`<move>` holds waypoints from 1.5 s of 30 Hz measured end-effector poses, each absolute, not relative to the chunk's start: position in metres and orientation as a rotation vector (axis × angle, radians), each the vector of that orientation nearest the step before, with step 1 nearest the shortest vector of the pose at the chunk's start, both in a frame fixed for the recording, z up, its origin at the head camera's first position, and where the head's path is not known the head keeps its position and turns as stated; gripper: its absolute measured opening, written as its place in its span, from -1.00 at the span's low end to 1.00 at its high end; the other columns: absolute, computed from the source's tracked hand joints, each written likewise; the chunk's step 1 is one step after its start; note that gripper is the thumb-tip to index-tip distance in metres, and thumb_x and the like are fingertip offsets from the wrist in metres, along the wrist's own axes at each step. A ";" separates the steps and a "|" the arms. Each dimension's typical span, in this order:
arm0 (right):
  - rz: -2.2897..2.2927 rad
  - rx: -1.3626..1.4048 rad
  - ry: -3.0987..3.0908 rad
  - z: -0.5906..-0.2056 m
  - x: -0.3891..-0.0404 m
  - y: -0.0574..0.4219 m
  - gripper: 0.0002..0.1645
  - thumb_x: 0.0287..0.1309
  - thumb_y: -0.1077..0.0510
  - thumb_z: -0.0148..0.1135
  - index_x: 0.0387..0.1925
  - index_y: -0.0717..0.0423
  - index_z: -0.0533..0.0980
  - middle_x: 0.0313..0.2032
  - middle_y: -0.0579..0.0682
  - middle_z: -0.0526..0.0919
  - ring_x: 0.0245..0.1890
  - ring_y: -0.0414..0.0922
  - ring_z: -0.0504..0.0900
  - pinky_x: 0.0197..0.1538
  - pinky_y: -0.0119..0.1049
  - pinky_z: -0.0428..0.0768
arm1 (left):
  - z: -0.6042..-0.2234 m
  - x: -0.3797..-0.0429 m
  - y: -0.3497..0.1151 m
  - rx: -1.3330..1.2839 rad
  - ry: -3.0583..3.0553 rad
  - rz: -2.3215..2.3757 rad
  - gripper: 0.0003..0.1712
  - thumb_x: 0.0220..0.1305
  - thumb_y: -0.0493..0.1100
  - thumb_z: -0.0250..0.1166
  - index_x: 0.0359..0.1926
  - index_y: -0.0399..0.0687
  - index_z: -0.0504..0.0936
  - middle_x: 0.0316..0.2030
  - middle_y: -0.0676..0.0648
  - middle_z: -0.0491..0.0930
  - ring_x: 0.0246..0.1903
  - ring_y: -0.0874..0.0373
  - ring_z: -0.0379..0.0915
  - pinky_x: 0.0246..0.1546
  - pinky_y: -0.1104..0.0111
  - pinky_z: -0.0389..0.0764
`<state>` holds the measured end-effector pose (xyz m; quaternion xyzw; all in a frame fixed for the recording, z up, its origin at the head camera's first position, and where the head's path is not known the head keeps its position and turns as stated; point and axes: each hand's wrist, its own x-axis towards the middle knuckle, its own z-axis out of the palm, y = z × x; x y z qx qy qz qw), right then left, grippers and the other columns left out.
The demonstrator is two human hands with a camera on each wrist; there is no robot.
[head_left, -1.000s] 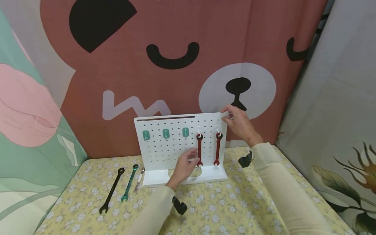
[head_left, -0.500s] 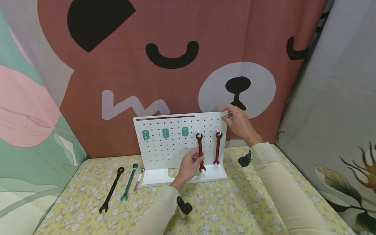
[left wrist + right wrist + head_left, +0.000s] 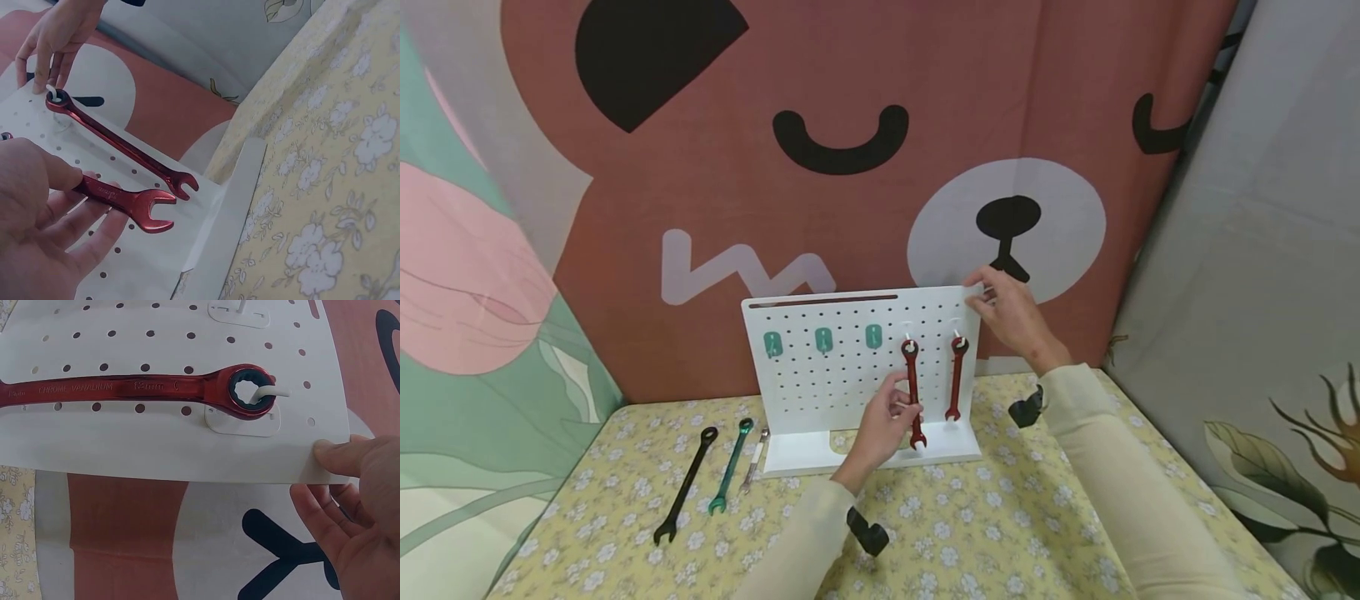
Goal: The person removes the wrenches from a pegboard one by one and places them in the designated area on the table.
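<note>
My left hand (image 3: 880, 427) pinches the lower shaft of a red combination wrench (image 3: 913, 379) between thumb and fingers. The wrench's ring end sits on a white hook at the pegboard; its open end tilts out from the board. In the left wrist view the thumb lies across the wrench (image 3: 115, 195), fingers beneath. A second red wrench (image 3: 957, 379) hangs from the hook to the right, marked 13mm in the right wrist view. At the top right corner of the white pegboard (image 3: 797, 454), my right hand (image 3: 1011, 318) grips the edge, thumb on the front face (image 3: 334, 456).
Three green hooks, among them the leftmost hook (image 3: 772, 344), sit on the board's left part. Left of the stand lie a black wrench (image 3: 687, 487), a green wrench (image 3: 730, 468) and a small silver wrench (image 3: 755, 462) on the flowered tablecloth (image 3: 985, 533). A printed curtain (image 3: 850, 225) hangs behind.
My left hand has taken hold of the left red wrench's lower part and drawn its open end outward from the board. The right hand stays at the corner.
</note>
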<state>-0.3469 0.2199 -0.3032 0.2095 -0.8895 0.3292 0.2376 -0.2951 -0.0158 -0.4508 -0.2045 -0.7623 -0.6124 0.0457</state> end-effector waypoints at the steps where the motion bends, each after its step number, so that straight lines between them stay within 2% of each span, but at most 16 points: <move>1: 0.902 0.575 -2.436 -0.303 -0.347 0.220 -0.73 0.42 0.27 0.28 0.09 0.14 0.54 0.07 0.23 0.54 -0.01 0.16 0.63 -0.07 0.10 0.66 | -0.450 -0.295 -0.016 -0.634 -2.312 -1.891 -0.42 0.46 -0.34 0.28 0.42 -0.07 0.37 -0.23 -0.12 0.62 -0.23 0.00 0.69 -0.23 0.18 0.73; 5: 0.898 0.574 -2.431 -0.303 -0.347 0.220 -0.74 0.42 0.27 0.28 0.09 0.13 0.54 0.06 0.23 0.55 -0.02 0.16 0.64 -0.07 0.10 0.66 | -0.446 -0.294 -0.015 -0.661 -2.274 -1.995 -0.35 0.43 -0.37 0.29 0.45 -0.04 0.31 -0.23 -0.16 0.62 -0.27 -0.03 0.70 -0.24 0.07 0.75; 10: 0.900 0.569 -2.431 -0.303 -0.347 0.220 -0.73 0.42 0.26 0.28 0.09 0.12 0.54 0.05 0.22 0.56 -0.02 0.16 0.64 -0.07 0.10 0.66 | -0.439 -0.292 -0.016 -0.682 -2.264 -2.082 -0.32 0.43 -0.37 0.29 0.47 -0.04 0.28 -0.24 -0.16 0.61 -0.32 -0.01 0.69 -0.27 0.04 0.76; 20: 0.916 0.555 -2.453 -0.303 -0.345 0.219 -0.75 0.43 0.25 0.27 0.08 0.10 0.54 0.05 0.19 0.56 -0.01 0.14 0.62 -0.06 0.08 0.66 | -0.430 -0.284 -0.024 -0.752 -2.245 -2.073 -0.35 0.46 -0.34 0.27 0.48 -0.12 0.26 -0.23 -0.16 0.62 -0.29 0.01 0.69 -0.33 0.17 0.76; 29: 0.934 0.539 -2.459 -0.301 -0.345 0.219 -0.75 0.43 0.26 0.26 0.09 0.11 0.54 0.07 0.20 0.54 0.00 0.15 0.61 -0.08 0.08 0.65 | -0.419 -0.275 -0.036 -0.779 -2.257 -2.098 -0.40 0.51 -0.30 0.22 0.47 -0.11 0.25 -0.26 -0.19 0.63 -0.30 -0.08 0.69 -0.29 -0.07 0.74; 35: 0.939 0.541 -2.462 -0.301 -0.344 0.217 -0.74 0.42 0.28 0.27 0.09 0.10 0.54 0.07 0.20 0.54 -0.01 0.14 0.61 -0.08 0.08 0.65 | -0.420 -0.263 -0.060 -0.814 -2.271 -2.110 -0.44 0.55 -0.27 0.19 0.46 -0.17 0.25 -0.25 -0.27 0.61 -0.34 -0.12 0.67 -0.35 -0.02 0.74; 45: 0.937 0.553 -2.441 -0.301 -0.342 0.219 -0.73 0.42 0.29 0.27 0.10 0.11 0.54 0.11 0.23 0.53 0.00 0.16 0.61 -0.07 0.10 0.65 | -0.428 -0.232 -0.125 -0.737 -2.302 -2.069 -0.58 0.54 -0.32 0.17 0.33 -0.18 0.33 -0.14 -0.26 0.46 -0.35 0.07 0.57 -0.39 0.05 0.75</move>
